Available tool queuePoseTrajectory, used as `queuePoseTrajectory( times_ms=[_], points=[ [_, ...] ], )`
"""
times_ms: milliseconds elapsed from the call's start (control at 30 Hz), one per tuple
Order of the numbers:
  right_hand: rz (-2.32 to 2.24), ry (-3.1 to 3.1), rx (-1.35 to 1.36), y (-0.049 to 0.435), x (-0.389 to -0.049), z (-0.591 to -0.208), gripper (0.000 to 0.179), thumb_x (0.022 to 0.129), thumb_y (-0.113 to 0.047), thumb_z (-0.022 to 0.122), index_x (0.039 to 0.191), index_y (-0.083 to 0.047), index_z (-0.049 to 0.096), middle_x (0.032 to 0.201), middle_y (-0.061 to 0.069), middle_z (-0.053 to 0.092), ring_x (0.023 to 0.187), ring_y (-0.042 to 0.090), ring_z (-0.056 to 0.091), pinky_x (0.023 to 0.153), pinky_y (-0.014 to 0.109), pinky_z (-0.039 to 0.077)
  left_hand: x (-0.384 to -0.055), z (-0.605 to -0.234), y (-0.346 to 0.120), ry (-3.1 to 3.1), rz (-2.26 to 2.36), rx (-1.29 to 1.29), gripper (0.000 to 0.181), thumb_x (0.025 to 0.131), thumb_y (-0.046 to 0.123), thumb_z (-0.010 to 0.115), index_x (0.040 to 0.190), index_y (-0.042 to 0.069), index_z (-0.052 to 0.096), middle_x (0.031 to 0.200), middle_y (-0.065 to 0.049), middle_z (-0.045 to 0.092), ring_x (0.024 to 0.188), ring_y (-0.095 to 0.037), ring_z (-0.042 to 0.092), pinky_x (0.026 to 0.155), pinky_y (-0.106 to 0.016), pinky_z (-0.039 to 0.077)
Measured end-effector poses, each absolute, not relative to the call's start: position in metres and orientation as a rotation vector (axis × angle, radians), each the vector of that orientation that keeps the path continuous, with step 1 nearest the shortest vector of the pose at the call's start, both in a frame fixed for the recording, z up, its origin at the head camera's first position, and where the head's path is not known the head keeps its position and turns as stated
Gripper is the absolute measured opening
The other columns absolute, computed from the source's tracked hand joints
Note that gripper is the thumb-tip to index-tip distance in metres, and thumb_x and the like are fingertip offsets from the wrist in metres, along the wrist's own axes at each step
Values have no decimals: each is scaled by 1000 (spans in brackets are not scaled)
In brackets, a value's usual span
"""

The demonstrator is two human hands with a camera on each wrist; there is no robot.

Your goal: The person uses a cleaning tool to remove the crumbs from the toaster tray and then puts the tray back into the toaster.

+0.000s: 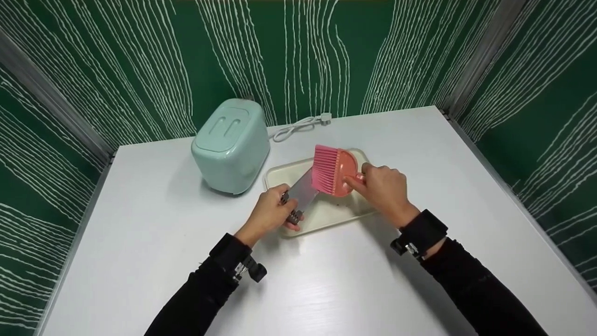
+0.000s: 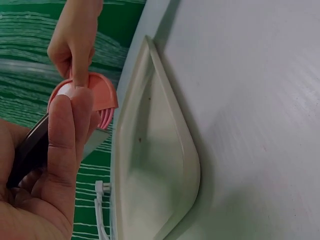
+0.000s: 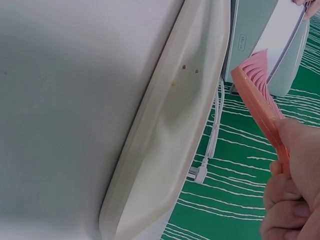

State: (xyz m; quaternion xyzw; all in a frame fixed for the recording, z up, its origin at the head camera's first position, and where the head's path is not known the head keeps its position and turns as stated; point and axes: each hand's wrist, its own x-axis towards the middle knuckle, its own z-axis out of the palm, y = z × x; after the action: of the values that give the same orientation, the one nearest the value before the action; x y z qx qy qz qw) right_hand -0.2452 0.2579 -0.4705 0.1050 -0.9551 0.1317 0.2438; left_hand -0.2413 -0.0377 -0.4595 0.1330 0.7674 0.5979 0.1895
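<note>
My left hand [image 1: 273, 210] grips a flat metal crumb tray [image 1: 304, 189] by its dark, ridged end, with the thumb on top. The tray slants over a cream serving tray [image 1: 322, 226]. In my right hand [image 1: 385, 186] is a small brush with an orange body [image 1: 347, 165] and pink bristles [image 1: 325, 169]. The bristles lie against the far end of the metal tray, as the right wrist view also shows at the bristles' tips [image 3: 257, 62]. A few brown crumbs [image 3: 184, 66] rest in the serving tray below.
A mint-green toaster [image 1: 231, 144] with a closed lid stands at the back left of the white table [image 1: 154, 242]. Its white cord and plug [image 1: 325, 118] lie behind the serving tray. Green walls with white lines [image 1: 317, 60] enclose the table's back and sides.
</note>
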Motion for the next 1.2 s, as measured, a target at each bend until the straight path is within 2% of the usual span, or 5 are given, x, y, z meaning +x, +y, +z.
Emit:
queuePoseTrajectory(
  times_ms=[133,233,600,967,1200],
  points=[
    [330,-2573,289,260,-246,-472,53,95,-49,81,75,-2,67,55,11,62,45,24,57,39,36,40,-241,-458,-37,2177,1661,383,6,107,3,55,103,-1,55,81,-22,78,61,-21,78,58,-35,67],
    [307,-2572,274,261,-246,-473,53,94,-50,81,77,-1,68,55,12,63,45,25,58,39,39,44,-241,-457,-37,2198,1636,400,8,107,4,56,100,1,55,80,-21,79,59,-19,77,57,-35,67],
    [252,-2570,259,265,-247,-475,55,94,-51,81,78,1,69,52,10,58,45,21,51,39,36,41,-240,-459,-38,2248,1588,407,10,106,4,56,97,3,53,78,-20,78,55,-18,76,55,-35,66],
    [203,-2560,240,268,-249,-476,57,94,-52,80,75,-1,65,50,6,50,45,17,41,43,27,23,-240,-461,-39,2290,1558,429,15,106,4,55,92,6,51,77,-19,78,53,-19,76,55,-37,66],
    [177,-2556,219,272,-248,-477,57,95,-53,79,73,-3,63,51,8,53,44,19,45,41,31,30,-240,-461,-38,2318,1527,432,15,107,5,56,93,6,51,77,-18,77,54,-20,76,56,-39,67]
  ],
)
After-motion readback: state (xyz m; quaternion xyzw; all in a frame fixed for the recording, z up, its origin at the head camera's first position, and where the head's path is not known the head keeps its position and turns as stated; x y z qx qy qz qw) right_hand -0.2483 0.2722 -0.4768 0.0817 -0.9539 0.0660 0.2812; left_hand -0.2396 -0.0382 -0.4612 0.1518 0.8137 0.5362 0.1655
